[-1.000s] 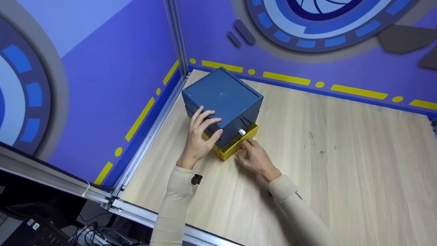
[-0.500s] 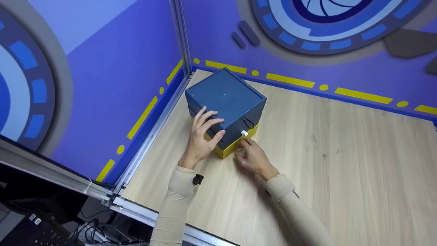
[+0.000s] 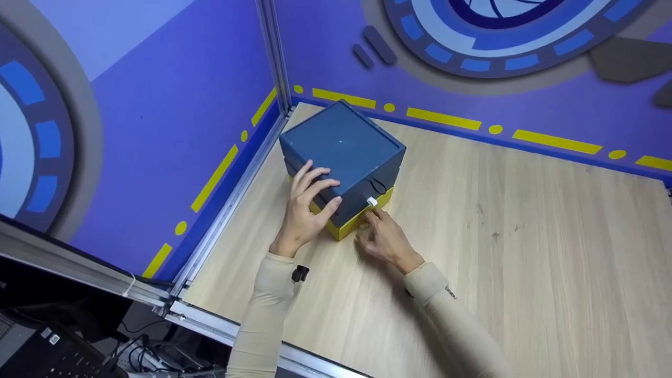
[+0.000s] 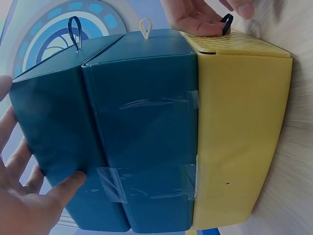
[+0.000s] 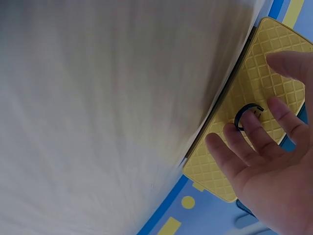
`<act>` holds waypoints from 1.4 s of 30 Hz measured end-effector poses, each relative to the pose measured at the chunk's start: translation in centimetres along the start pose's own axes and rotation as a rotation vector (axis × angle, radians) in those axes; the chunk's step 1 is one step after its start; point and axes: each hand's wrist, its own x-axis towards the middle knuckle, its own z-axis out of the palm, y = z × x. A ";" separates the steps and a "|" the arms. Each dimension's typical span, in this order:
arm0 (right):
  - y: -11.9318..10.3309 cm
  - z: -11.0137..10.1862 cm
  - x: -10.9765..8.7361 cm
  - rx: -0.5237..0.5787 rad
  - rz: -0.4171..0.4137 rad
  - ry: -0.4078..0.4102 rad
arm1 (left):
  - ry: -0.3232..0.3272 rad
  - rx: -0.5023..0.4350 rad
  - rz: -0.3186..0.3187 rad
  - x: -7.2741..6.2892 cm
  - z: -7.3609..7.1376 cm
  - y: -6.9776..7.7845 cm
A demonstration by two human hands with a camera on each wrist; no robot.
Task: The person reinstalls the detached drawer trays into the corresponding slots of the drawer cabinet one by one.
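A stack of three drawer boxes stands on the table: two dark blue ones, the top box (image 3: 344,144) and the middle box (image 4: 146,122), over a yellow drawer (image 4: 239,137) with a quilted front. My left hand (image 3: 307,212) rests spread on the near left corner of the top box, fingertips on its upper face. In front of the yellow drawer, my right hand (image 3: 388,239) touches the quilted face with its fingertips. One fingertip sits inside the drawer's black pull loop (image 5: 238,117); the fingers look mostly straight. The yellow front lies about flush with the boxes above.
Clear tape (image 4: 112,185) runs across the sides of the blue boxes. A white pull loop (image 3: 372,201) hangs on the middle box. Patterned blue-purple panels meet behind the stack, and a metal frame rail (image 3: 210,241) borders the wooden table (image 3: 525,262) at left.
The yellow drawer has slid inward, and the open gap along its front top has gone. My right hand has moved in with it; my left hand stays on the top box.
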 end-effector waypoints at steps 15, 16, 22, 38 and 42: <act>0.2 -0.1 -0.3 0.017 -0.010 0.021 | -0.010 -0.028 -0.021 0.0 0.4 0.5; 0.2 -0.1 -0.3 0.014 -0.007 0.024 | -0.011 -0.028 -0.023 0.0 0.5 0.5; -0.1 0.0 0.1 -0.004 0.012 0.047 | 0.000 -0.025 -0.023 0.1 0.3 0.3; 1.6 -6.9 -0.7 0.173 -0.156 0.031 | 0.098 -0.007 -0.110 -0.8 1.6 1.7; 1.2 -11.1 0.9 0.331 -0.268 0.190 | 0.180 -0.026 -0.187 -0.6 2.1 2.5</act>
